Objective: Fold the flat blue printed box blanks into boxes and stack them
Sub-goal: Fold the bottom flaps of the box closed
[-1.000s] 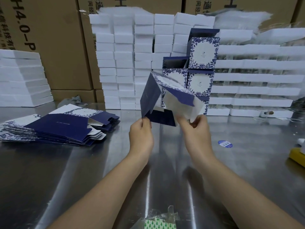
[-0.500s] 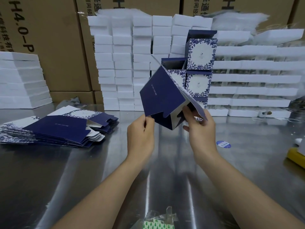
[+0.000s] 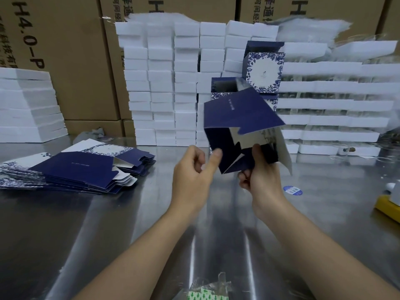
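Tilted over since last frame: half-folded dark blue printed card box, held above steel counter. Right hand fingers pinching bottom flap; left hand thumb on near edge, grip unclear. Light, stiff, easily creased: hold by panel edges. One pile of flat blanks; two finished boxes visible.

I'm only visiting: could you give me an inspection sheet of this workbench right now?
Surface: shiny steel table, streaky reflections.
Job's things: pile of flat blanks at left; half-folded box held in the air; finished boxes stacked behind it.
Clutter: round blue sticker, yellow object at right edge, plastic wrapper at near edge.
Hands: right hand grips the box from below; left hand touches its left edge with the thumb.
Cables: nothing seen.
Surroundings: white foam blocks, brown cartons.
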